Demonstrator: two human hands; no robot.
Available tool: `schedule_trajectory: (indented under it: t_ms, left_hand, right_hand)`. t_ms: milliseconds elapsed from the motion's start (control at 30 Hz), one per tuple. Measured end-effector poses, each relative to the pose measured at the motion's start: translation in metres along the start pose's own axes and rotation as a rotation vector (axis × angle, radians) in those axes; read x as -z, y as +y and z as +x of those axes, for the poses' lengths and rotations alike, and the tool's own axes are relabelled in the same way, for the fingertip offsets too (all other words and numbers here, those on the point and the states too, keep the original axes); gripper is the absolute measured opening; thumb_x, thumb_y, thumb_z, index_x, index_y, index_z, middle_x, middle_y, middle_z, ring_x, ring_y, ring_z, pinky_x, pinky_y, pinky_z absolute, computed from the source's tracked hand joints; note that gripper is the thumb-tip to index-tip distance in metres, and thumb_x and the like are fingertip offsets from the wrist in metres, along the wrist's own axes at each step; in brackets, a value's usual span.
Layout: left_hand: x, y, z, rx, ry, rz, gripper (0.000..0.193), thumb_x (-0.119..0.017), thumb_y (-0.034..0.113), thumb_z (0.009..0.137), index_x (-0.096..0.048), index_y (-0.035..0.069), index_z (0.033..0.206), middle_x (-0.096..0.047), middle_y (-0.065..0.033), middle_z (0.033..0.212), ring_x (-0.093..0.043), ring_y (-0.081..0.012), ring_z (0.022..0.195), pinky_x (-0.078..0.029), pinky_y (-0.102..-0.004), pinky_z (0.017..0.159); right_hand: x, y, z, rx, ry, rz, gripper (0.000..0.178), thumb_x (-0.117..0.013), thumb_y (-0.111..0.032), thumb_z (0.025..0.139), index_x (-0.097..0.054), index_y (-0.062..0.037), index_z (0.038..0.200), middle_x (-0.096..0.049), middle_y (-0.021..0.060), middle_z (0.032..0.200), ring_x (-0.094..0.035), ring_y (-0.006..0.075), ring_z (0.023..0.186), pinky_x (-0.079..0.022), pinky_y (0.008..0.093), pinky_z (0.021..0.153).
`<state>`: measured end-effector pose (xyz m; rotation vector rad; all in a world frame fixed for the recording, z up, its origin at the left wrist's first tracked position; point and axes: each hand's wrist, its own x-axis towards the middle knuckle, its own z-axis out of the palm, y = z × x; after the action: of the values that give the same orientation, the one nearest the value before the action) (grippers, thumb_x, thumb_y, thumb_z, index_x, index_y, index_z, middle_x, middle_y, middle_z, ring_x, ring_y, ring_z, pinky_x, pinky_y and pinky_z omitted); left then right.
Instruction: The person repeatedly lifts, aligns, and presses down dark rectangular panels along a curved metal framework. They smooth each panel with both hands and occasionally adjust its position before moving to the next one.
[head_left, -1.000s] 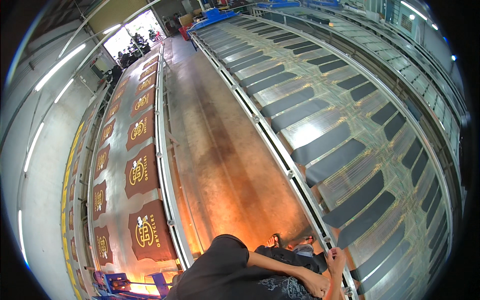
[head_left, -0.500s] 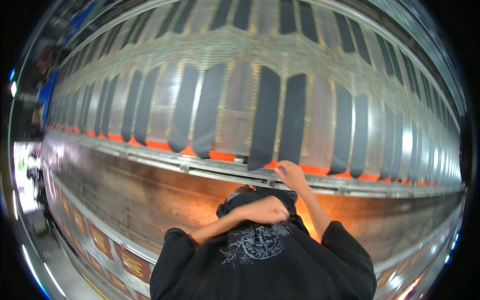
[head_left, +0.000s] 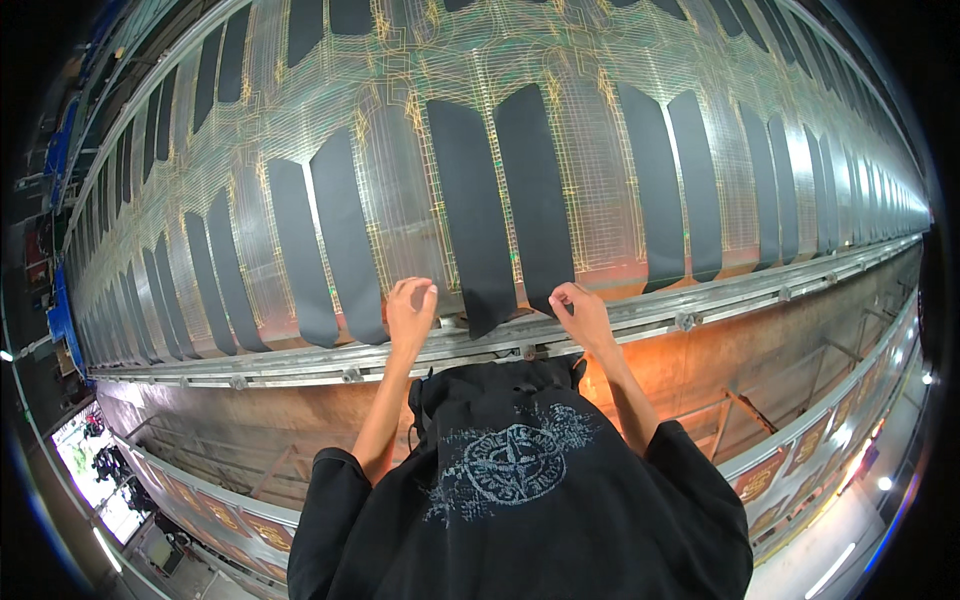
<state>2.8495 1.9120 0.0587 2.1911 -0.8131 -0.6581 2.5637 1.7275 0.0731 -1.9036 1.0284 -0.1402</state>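
Dark grey, flat fabric-like panels with pointed far ends lie in pairs on a long table [head_left: 410,215]. My right hand [head_left: 583,315] is closed, its thumb and forefinger at the near corner of the right-hand panel [head_left: 537,190] of the middle pair. Beside it, the left-hand panel [head_left: 470,215] hangs its near tip over the table edge. My left hand [head_left: 411,308] is raised at the edge, fingers curled toward the thumb. It is between that panel and another dark panel [head_left: 345,240] to its left; whether anything is pinched there is too small to make out.
A metal rail [head_left: 640,315] with small knobs runs along the table's near edge, in front of my body. Yellow and green lines cover the tabletop between panels. Below the rail, a brownish metal surface [head_left: 690,380] glows orange near me. Framed brown panels [head_left: 765,472] line the lower side.
My left hand has moved from in front of my chest up and left to the table edge. My right hand stays near the edge. The view has shifted and tilted along the table.
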Motion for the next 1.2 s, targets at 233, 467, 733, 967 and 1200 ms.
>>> schedule_trajectory:
  t_ms: [233,467,733,967,1200]
  left_hand:
    - [-0.04,0.016,-0.007,-0.342,-0.091,0.221,0.035,-0.08,0.022,0.087,-0.071,0.009,0.117,-0.057,-0.0123,0.142,-0.046,-0.0384,0.141,-0.04,-0.0499,0.113]
    - [-0.056,0.02,0.026,-0.498,-0.197,0.252,0.049,-0.081,0.028,0.086,-0.068,0.008,0.129,-0.047,-0.0131,0.157,-0.035,-0.04,0.15,-0.031,-0.0538,0.123]
    - [-0.045,0.002,0.009,-0.487,-0.27,0.267,0.051,-0.083,0.029,0.085,-0.068,0.008,0.129,-0.047,-0.0136,0.157,-0.036,-0.0402,0.15,-0.03,-0.0548,0.123]
    - [-0.047,0.015,-0.001,-0.395,-0.197,0.239,0.042,-0.081,0.027,0.087,-0.069,0.007,0.121,-0.057,-0.0125,0.141,-0.051,-0.0355,0.135,-0.044,-0.0499,0.109]
    - [-0.048,-0.014,-0.036,0.164,-0.26,0.158,0.023,-0.068,0.024,0.098,-0.068,0.005,0.111,-0.072,-0.0102,0.087,-0.067,-0.0244,0.068,-0.053,-0.0362,0.061]
  right_hand:
    - [0.005,0.002,0.019,0.05,0.194,-0.132,0.012,-0.074,-0.01,0.09,-0.068,-0.0047,0.098,-0.069,0.0115,0.102,-0.066,0.0334,0.1,-0.053,0.043,0.087]
    - [0.003,0.004,0.05,0.247,0.054,-0.207,0.018,-0.076,-0.007,0.083,-0.069,-0.0069,0.099,-0.065,0.0063,0.109,-0.061,0.0312,0.109,-0.049,0.0439,0.095]
    - [0.038,0.044,0.024,0.098,0.054,-0.343,0.024,-0.079,-0.009,0.082,-0.068,-0.0083,0.103,-0.061,0.0058,0.115,-0.057,0.0313,0.116,-0.046,0.0483,0.1]
    - [0.031,0.04,0.011,0.055,0.04,-0.263,0.024,-0.078,-0.01,0.084,-0.067,-0.0086,0.105,-0.062,0.0107,0.115,-0.059,0.0342,0.115,-0.047,0.0475,0.098]
    - [0.014,0.074,-0.009,-0.165,0.19,-0.176,0.017,-0.07,-0.01,0.092,-0.065,-0.0032,0.107,-0.069,0.012,0.096,-0.068,0.0283,0.086,-0.054,0.0434,0.071]
